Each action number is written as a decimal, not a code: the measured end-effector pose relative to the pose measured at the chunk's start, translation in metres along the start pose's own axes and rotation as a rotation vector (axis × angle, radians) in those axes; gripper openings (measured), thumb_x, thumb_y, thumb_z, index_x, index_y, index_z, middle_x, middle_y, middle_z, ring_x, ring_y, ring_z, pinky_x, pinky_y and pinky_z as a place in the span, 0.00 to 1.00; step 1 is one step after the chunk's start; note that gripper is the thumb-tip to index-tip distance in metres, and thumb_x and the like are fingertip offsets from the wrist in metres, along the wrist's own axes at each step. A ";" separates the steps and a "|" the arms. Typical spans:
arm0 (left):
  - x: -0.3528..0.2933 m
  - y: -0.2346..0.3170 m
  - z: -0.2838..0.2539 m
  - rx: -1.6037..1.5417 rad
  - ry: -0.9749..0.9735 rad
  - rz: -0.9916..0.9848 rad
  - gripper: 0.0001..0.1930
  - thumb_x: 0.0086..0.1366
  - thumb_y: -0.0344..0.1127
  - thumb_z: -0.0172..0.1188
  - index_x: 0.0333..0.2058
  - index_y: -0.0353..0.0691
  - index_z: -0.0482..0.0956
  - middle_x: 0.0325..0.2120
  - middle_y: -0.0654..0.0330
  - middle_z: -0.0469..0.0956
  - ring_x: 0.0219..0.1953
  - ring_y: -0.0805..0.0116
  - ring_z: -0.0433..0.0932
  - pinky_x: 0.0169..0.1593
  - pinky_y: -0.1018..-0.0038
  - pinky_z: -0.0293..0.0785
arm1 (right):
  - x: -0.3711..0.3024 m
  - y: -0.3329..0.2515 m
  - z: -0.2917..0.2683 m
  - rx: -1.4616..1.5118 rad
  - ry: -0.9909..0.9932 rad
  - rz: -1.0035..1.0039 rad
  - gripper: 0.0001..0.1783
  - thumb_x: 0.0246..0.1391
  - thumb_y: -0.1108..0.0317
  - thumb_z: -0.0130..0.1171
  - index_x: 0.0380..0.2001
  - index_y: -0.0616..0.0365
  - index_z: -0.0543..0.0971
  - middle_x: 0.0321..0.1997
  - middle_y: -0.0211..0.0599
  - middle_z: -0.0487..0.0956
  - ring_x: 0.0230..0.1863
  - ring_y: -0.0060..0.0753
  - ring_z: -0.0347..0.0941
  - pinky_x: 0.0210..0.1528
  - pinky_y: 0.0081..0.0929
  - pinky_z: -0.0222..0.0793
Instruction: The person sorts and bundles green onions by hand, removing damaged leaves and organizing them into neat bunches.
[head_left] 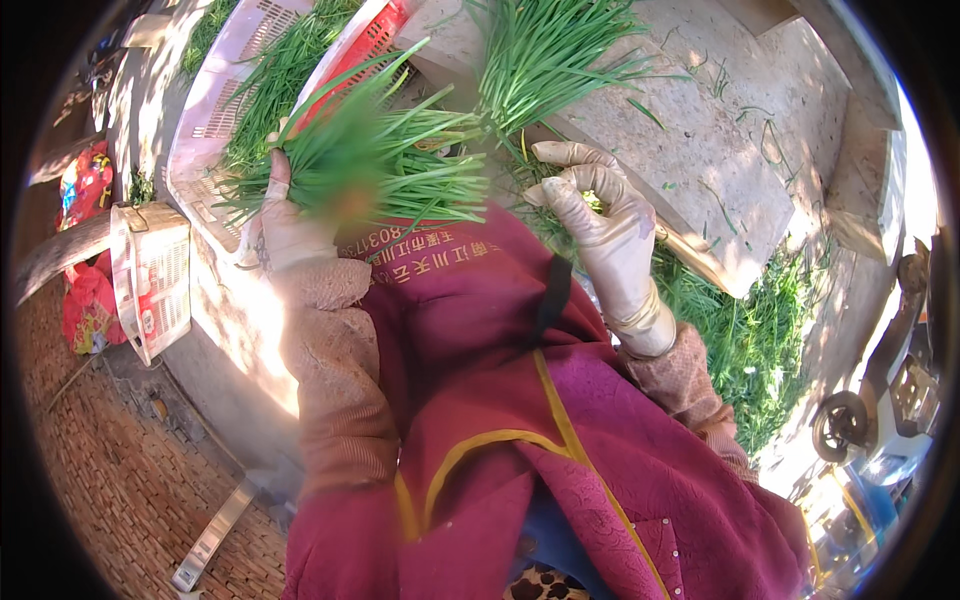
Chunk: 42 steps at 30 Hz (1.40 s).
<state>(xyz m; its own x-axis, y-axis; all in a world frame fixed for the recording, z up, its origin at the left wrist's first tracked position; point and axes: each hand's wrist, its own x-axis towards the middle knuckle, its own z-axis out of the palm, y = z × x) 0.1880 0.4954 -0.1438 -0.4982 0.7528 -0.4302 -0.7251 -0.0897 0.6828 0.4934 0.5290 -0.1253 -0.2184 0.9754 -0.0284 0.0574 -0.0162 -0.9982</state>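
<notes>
A bunch of long green chives (435,165) lies across my left hand (290,225), whose gloved fingers are wrapped round it above my lap. Part of the bunch close to the camera is blurred. My right hand (610,220), in a pale glove, is raised to the right of the bunch, with its fingers curled inward. Small yellow-green bits show between those fingers, too small to name. Just beyond it, a larger pile of chives (550,65) rests on a dusty grey slab (690,150). A dark red apron (480,300) covers my lap.
At the far left stands a pale pink crate (200,140) with greens inside, beside a red basket (375,45). A smaller white crate (152,285) is nearer left. Loose green leaves (760,350) cover the ground at right. A metal strip (213,535) lies on the brick floor.
</notes>
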 end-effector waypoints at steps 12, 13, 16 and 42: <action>-0.009 -0.014 0.028 -0.195 0.030 -0.018 0.25 0.63 0.46 0.57 0.56 0.40 0.71 0.58 0.52 0.69 0.61 0.49 0.64 0.63 0.43 0.56 | -0.025 -0.029 0.026 0.525 -0.494 0.736 0.25 0.57 0.59 0.61 0.55 0.60 0.74 0.22 0.27 0.78 0.18 0.13 0.67 0.23 0.10 0.63; -0.008 -0.013 0.025 -0.212 -0.018 -0.018 0.25 0.63 0.46 0.57 0.56 0.40 0.71 0.57 0.52 0.69 0.61 0.50 0.64 0.63 0.44 0.57 | -0.020 -0.028 0.031 0.539 -0.515 0.658 0.25 0.56 0.57 0.62 0.52 0.62 0.76 0.23 0.29 0.79 0.19 0.15 0.70 0.25 0.12 0.64; -0.009 -0.009 0.015 -0.258 -0.227 -0.025 0.24 0.66 0.45 0.55 0.55 0.36 0.69 0.54 0.51 0.70 0.56 0.52 0.67 0.62 0.55 0.61 | -0.003 -0.019 0.048 0.545 -0.514 0.656 0.21 0.60 0.55 0.56 0.47 0.61 0.79 0.24 0.30 0.77 0.21 0.18 0.67 0.29 0.17 0.67; -0.017 -0.020 0.016 0.001 -0.283 -0.035 0.23 0.67 0.46 0.54 0.54 0.37 0.71 0.51 0.53 0.74 0.51 0.57 0.74 0.56 0.59 0.70 | 0.024 -0.008 -0.013 0.078 -0.320 0.146 0.21 0.51 0.64 0.64 0.49 0.59 0.78 0.49 0.41 0.79 0.45 0.28 0.76 0.49 0.24 0.71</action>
<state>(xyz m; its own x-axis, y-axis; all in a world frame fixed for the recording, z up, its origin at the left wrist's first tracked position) 0.2184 0.4945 -0.1404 -0.3196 0.9078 -0.2716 -0.7389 -0.0594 0.6712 0.5000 0.5550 -0.1174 -0.5082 0.8435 -0.1738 0.0391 -0.1790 -0.9831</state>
